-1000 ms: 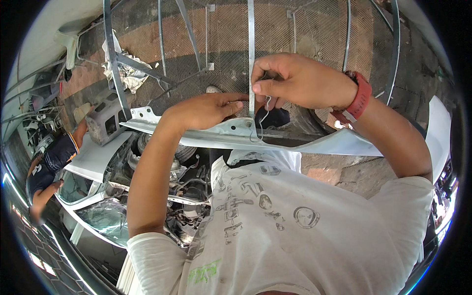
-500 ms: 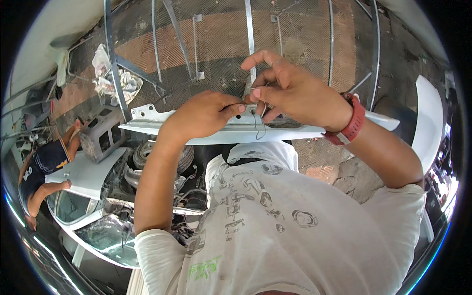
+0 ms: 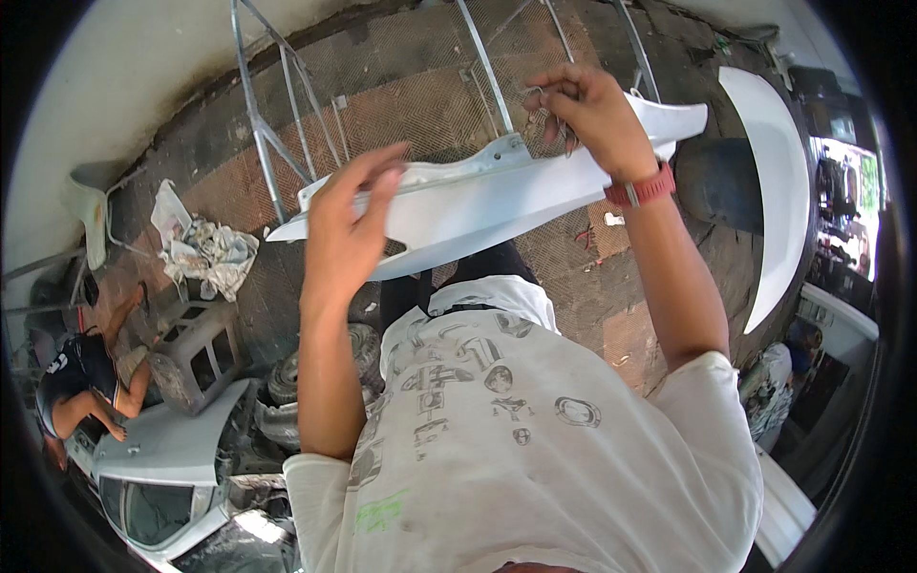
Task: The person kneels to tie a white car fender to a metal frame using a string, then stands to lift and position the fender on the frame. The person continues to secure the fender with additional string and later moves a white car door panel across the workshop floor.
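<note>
A white painted car body panel [image 3: 487, 205], probably a fender, lies slantwise in front of my waist, its right end higher in the picture. My left hand [image 3: 346, 220] is over the panel's left part, thumb and fingers apart and slightly blurred; I cannot tell whether it touches the surface. Beyond the panel's far edge, my right hand [image 3: 594, 115] has its fingers curled around a thin bent wire [image 3: 537, 95]. A red watch [image 3: 640, 189] is on my right wrist. The flange [image 3: 511, 146] on the far edge has small holes.
Metal stand bars [image 3: 487, 67] rise beyond the panel. A curved white panel [image 3: 778, 201] stands at right, beside a dark blue drum [image 3: 712, 186]. Crumpled paper [image 3: 212, 256] lies at left. Another person [image 3: 91, 382] bends near a grey partly dismantled car [image 3: 167, 477].
The panel has turned, its broad face now showing and its right end higher. My left hand has left its pinch and spread. My right hand has moved up and away from the edge, holding the wire.
</note>
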### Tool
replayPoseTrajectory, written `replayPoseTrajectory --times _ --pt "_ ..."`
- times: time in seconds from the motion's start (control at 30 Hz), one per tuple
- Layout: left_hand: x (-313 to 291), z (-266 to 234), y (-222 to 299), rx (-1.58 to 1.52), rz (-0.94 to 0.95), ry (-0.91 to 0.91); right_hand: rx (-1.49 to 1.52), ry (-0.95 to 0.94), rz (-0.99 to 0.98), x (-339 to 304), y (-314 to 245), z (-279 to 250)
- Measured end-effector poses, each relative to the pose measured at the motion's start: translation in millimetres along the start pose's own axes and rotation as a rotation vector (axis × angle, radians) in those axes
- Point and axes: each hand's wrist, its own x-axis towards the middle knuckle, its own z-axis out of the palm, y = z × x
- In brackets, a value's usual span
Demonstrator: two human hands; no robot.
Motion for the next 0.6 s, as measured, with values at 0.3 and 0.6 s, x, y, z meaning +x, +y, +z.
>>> replayPoseTrajectory --times 0.3,0.6 --pt "-160 -115 -129 -0.101 -0.241 0.345 -0.672 0.211 -0.356 14 -54 20" --pt "-193 -131 -142 -0.133 -0.317 0.449 0.047 0.376 -0.536 -61 -131 43"
